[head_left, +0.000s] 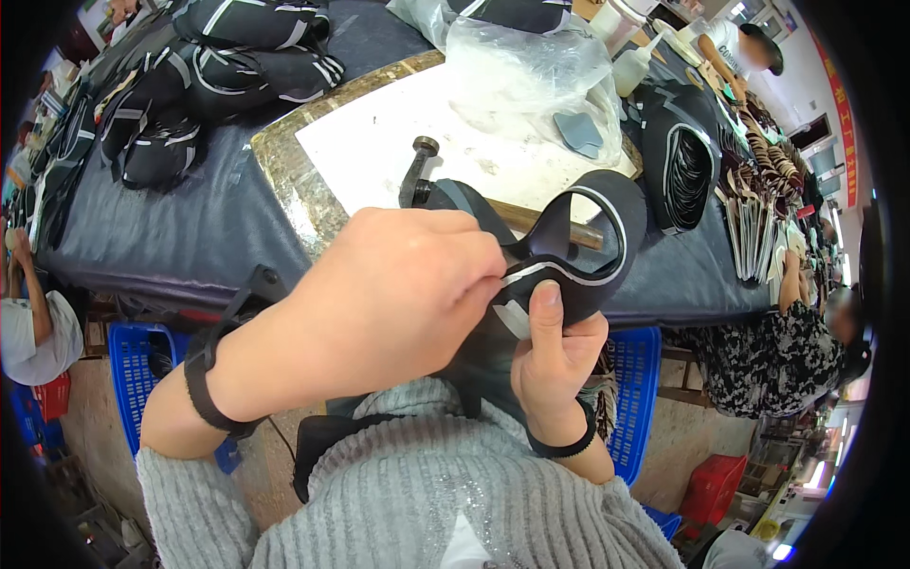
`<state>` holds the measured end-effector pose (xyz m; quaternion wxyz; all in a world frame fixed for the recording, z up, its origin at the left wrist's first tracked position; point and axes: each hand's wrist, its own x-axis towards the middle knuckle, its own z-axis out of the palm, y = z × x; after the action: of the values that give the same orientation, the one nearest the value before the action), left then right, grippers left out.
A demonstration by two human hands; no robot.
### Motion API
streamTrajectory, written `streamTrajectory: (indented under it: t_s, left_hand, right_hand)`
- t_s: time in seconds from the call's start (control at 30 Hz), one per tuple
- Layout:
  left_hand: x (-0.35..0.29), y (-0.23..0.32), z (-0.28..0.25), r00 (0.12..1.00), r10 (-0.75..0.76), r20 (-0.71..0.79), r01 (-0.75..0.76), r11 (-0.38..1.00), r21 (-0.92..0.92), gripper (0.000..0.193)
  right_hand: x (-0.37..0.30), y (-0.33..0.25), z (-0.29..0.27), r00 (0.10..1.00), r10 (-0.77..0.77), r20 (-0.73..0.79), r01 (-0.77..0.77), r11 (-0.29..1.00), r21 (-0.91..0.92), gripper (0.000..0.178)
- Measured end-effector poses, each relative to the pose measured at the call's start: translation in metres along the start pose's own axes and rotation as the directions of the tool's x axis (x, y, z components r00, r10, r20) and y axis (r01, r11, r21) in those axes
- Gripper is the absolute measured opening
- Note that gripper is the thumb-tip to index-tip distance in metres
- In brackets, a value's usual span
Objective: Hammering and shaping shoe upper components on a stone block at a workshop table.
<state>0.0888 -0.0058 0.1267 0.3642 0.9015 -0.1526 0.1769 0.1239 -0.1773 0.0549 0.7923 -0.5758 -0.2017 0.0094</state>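
A black shoe upper [614,248] with a light strip along its curved opening is held up in front of me. My left hand [408,275] is closed, its fingertips pinched at the near left end of that strip. From below on the right, my right hand [557,353] grips the upper, its thumb pressed on the outer face and its other fingers mostly hidden behind. Just beyond the upper lies a hammer [421,163], its wooden handle partly covered by the upper.
A white sheet [365,133] lies on a stone slab [284,180]. On it are a plastic bag [531,71] and a grey-blue piece [578,135]. Black uppers [232,81] pile up left; a stack [684,161] stands right. Blue baskets [637,398] flank me. A co-worker [768,356] sits right.
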Motion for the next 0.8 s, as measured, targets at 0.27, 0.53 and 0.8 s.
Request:
streamTrajectory:
  t_s: [0.27,0.53,0.8]
  left_hand:
    - [0.006,0.000,0.003,0.992,0.055,0.117,-0.066,0.993,0.097,0.011]
    - [0.011,-0.003,0.005,0.984,0.087,0.155,-0.109,0.984,0.142,0.013]
    - [0.008,-0.019,0.008,0.994,-0.032,0.103,0.047,0.988,-0.146,0.008]
  right_hand:
    - [-0.002,0.005,-0.007,0.999,0.025,0.030,-0.026,0.999,0.041,0.020]
    - [0.004,0.006,-0.013,0.984,-0.119,0.134,0.155,0.942,-0.296,0.015]
    - [0.002,0.007,-0.005,0.995,0.085,0.056,-0.089,0.993,0.075,0.020]
